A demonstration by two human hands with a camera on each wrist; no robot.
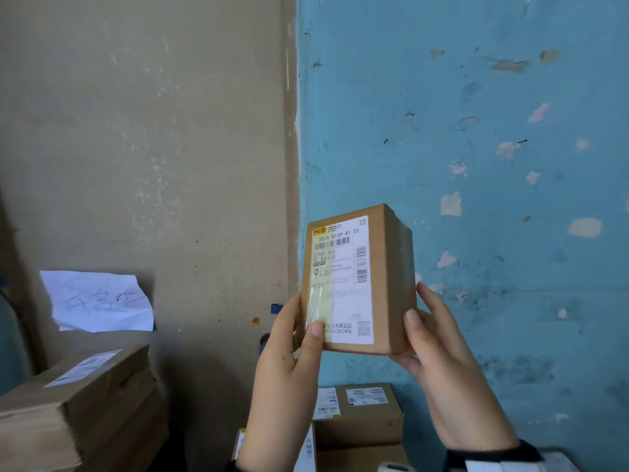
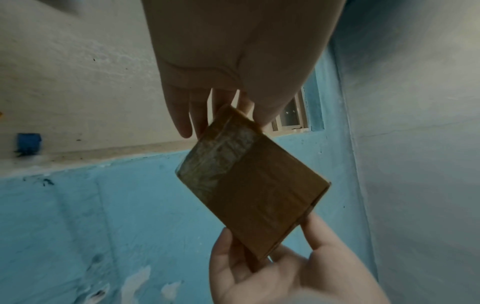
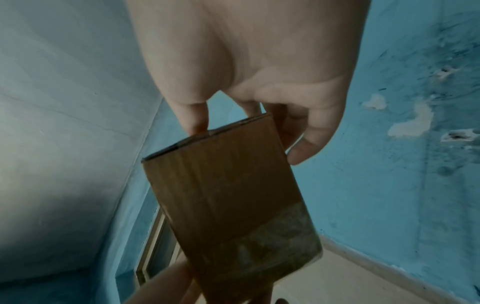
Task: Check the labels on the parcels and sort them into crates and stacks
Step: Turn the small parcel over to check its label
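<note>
Head view gives me a blue and beige painted wall (image 1: 476, 131), with stacked brown cardboard parcels (image 1: 357, 415) below. Before it, a small brown cardboard box (image 1: 391, 277) with a white shipping label (image 1: 343, 281) stands upright in mid-air. My left hand (image 1: 289, 362) and right hand (image 1: 439, 352) pinch its lower sides, thumbs in front; the label's small print seems blurred.

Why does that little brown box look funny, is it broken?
The small brown cardboard parcel, held by the left hand and right hand, looks sound. Only a yellowed clear tape strip covers part of its white label.
</note>
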